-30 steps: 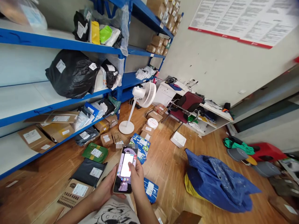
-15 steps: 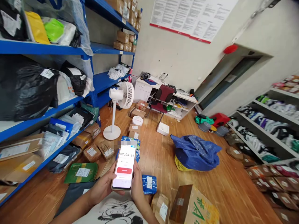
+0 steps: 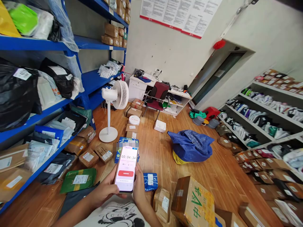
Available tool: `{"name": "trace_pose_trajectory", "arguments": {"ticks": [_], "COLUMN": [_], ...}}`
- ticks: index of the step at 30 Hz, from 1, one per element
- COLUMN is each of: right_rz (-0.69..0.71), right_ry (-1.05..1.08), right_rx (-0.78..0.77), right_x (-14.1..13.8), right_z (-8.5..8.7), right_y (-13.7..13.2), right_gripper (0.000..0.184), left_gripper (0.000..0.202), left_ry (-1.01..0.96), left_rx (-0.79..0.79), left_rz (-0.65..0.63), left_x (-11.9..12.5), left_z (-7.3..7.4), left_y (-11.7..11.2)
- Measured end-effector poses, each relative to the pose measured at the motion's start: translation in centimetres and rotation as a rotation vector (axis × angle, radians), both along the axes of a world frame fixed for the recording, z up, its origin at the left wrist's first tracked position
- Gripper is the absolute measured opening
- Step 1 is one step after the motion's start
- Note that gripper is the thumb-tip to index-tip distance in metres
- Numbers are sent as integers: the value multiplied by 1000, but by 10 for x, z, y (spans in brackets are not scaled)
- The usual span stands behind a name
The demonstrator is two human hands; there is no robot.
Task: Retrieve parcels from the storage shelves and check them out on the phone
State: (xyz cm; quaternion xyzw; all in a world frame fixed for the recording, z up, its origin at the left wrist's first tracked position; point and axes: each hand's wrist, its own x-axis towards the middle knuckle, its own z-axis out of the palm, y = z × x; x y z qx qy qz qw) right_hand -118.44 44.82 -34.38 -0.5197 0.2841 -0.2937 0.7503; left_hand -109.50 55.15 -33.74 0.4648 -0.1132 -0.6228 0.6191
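Observation:
I hold a phone (image 3: 126, 168) upright in front of my chest with both hands. Its white screen shows a timer reading 00:04:34 above a red button. My left hand (image 3: 105, 189) cups the phone's lower left edge from below. My right hand (image 3: 139, 186) wraps its right edge, with the thumb lying along the side of the screen. On the wooden floor just past the phone lie a blue parcel (image 3: 150, 181) and a blue-and-white box (image 3: 126, 145).
Blue shelving (image 3: 49, 47) full of bagged parcels lines the left. A white standing fan (image 3: 111, 108), a blue sack (image 3: 190, 146), a brown carton (image 3: 193, 203) and several small boxes sit on the floor. A desk with a dark red chair (image 3: 159, 96) stands at the back; white shelves (image 3: 267, 123) run along the right.
My view has swung right, bringing the right-hand shelves and doorway into sight. The phone's screen changed from a dark picture to the white timer page. Both hands keep the same hold.

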Motion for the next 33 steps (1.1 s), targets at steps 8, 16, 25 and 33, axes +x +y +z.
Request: {"name": "trace_pose_trajectory", "arguments": {"ticks": [8, 16, 25, 33], "right_rz": [-5, -32, -96, -54], "right_ry": [39, 161, 149, 141], "right_rx": [88, -70, 62, 70], "right_x": [2, 9, 12, 12], "right_z": [-12, -26, -24, -22], "right_y": [6, 9, 3, 1], "right_gripper": [65, 49, 48, 49], "left_gripper": [119, 115, 113, 117], "left_ry": [80, 85, 108, 142], "left_rx": [-47, -3, -73, -100], "left_rz": [29, 118, 148, 137], "left_x": [3, 5, 8, 4], "left_z": [-13, -40, -39, -40], "left_y": [6, 2, 3, -2]}}
